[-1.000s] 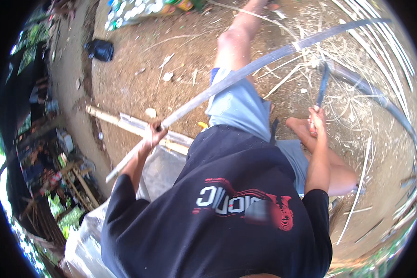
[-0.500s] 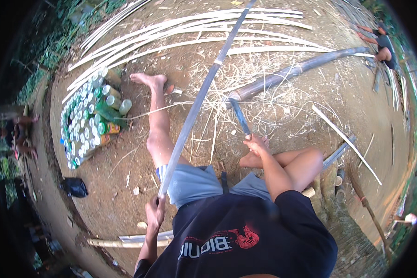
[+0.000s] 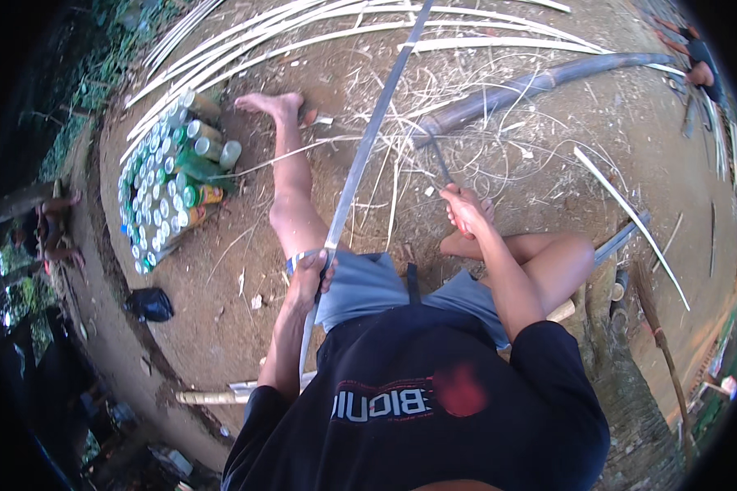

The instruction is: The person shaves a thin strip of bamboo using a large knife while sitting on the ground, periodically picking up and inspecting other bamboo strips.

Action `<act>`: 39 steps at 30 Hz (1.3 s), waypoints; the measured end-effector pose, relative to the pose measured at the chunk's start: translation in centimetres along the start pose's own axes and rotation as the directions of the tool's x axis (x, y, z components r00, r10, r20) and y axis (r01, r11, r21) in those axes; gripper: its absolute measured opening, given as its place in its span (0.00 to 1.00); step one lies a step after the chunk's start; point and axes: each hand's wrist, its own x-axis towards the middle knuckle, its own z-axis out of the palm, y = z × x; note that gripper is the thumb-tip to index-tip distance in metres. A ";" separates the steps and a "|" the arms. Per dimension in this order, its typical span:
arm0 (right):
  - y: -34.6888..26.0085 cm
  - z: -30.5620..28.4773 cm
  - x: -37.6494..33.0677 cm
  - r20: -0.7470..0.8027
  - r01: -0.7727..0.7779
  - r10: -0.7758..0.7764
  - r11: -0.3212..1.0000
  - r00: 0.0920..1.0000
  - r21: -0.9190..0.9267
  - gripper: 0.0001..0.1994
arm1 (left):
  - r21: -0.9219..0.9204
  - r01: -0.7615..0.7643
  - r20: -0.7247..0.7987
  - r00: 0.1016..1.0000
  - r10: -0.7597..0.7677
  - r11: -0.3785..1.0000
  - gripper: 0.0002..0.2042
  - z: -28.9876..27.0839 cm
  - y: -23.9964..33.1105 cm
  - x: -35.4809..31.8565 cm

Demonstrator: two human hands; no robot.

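Now my left hand is curled tight around the strip, low on it by my knee; it runs long, thin and whippy, I'd judge light but sharp-edged, best held near the cut; right of the strip, my right hand is fisted on the knife.

Bamboo strip runs forward between legs; cans left of it; bamboo pole right.
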 end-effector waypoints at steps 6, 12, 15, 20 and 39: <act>-2.3 3.8 -8.7 0.051 0.431 -0.438 0.846 0.897 -0.315 0.13 | -0.074 0.017 -0.003 1.000 -0.018 0.997 0.16 -0.2 2.2 -1.5; -0.6 4.5 -13.0 0.413 0.664 -0.604 0.272 0.682 -0.697 0.09 | -0.169 0.071 0.021 0.997 -0.069 0.983 0.14 0.4 4.1 -3.5; -1.9 3.8 -11.9 0.462 0.689 -0.666 0.108 0.586 -0.717 0.07 | -0.201 0.067 0.035 0.998 -0.061 0.977 0.13 0.5 4.6 -3.8; -6.4 2.8 -7.6 0.319 0.589 -0.660 0.233 0.680 -0.774 0.05 | -0.181 0.113 0.033 0.994 -0.109 0.977 0.13 0.3 5.2 -4.9; -15.5 -1.7 7.6 0.306 0.530 -0.521 0.358 0.797 -0.769 0.06 | -0.302 0.273 0.142 0.960 -0.240 0.914 0.16 -4.6 3.6 -6.4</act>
